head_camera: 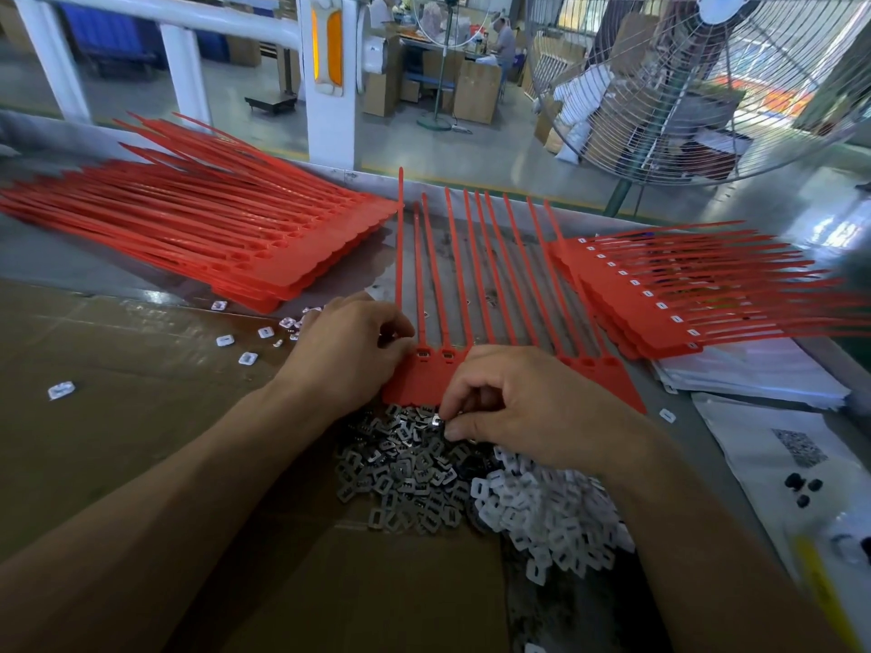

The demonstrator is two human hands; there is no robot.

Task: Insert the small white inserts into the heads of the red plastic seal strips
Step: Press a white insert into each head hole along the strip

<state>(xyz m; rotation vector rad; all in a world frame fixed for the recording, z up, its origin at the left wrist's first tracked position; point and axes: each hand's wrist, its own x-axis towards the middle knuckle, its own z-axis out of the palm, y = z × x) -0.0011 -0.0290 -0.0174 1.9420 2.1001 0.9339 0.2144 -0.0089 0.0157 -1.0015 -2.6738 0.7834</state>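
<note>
- Seal strips (476,294): a joined comb of them lies flat mid-bench, tails pointing away, heads in a row near the person. Two heads beside the left hand's fingers look filled; the rest of the row is mostly hidden under the right hand.
- Left hand (351,351) rests on the comb's left end, fingers curled at the first heads and seemingly pressing there. If that hold slackens, the comb could skid or twist when an insert is pushed in.
- Right hand (523,407) has thumb and forefinger pinching a small metal clip (436,420) at the top of the grey clip pile (410,468), just below the comb's edge. The white inserts (542,516) lie in a heap touching the grey one on its right.
- The two heaps run into each other, so the wrong piece, or two stuck together, could be picked up by feel.
- The pinched piece is tiny and its facing cannot be told here. Turned the wrong way, it would likely jam or sit proud in the head.
- A fumbled piece could bounce off among the loose bits (250,358) already scattered on the cardboard (118,417) to the left.
- The right palm hides several heads, so one could be skipped unnoticed.
- The bare stack (198,228) on the left and the fitted stack (660,294) on the right both lie close to the comb. A half-done comb put on the wrong side would mix the lots.
</note>
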